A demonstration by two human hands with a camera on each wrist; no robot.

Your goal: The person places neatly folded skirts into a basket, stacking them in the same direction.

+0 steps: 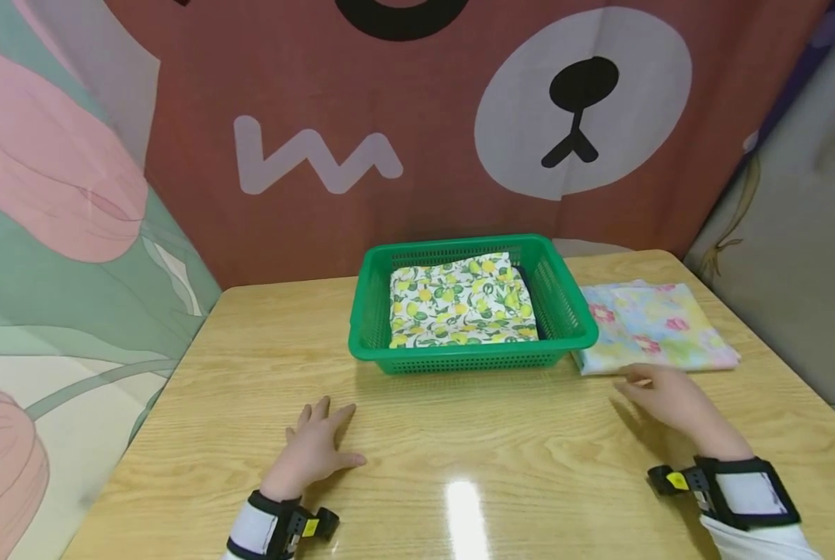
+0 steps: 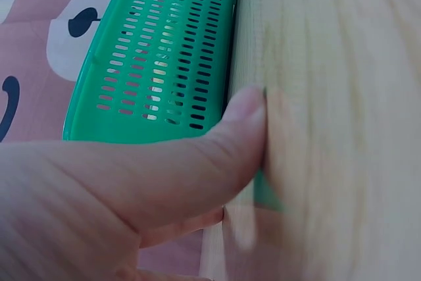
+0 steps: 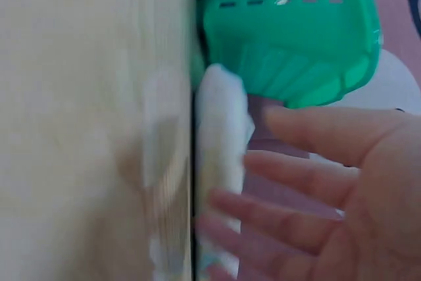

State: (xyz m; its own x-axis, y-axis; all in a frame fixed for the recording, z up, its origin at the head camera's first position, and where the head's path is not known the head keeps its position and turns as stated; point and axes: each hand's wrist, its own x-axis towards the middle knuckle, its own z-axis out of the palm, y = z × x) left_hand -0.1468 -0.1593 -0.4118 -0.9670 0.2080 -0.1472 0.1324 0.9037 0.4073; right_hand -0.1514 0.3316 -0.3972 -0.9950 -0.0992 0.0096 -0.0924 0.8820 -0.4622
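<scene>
A green plastic basket (image 1: pixel 473 361) stands at the back of the table, with a folded lemon-print cloth (image 1: pixel 459 303) lying in it. To its right is a folded pastel cloth (image 1: pixel 655 327) with pink flowers, its near left corner close against the basket. My right hand (image 1: pixel 669 400) hovers at the near edge of that pastel cloth. In the right wrist view its fingers (image 3: pixel 289 169) are loosely extended beside the cloth's folded edge, holding nothing. My left hand (image 1: pixel 309 451) is at the table's left front, fingers spread and thumb out, with nothing in it.
The wooden table (image 1: pixel 417 435) meets a brown printed curtain (image 1: pixel 284 225) at the back. A floral curtain (image 1: pixel 75 311) hangs on the left and a grey one (image 1: pixel 802 233) on the right. Something dark (image 1: pixel 538 303) lies under the lemon-print cloth.
</scene>
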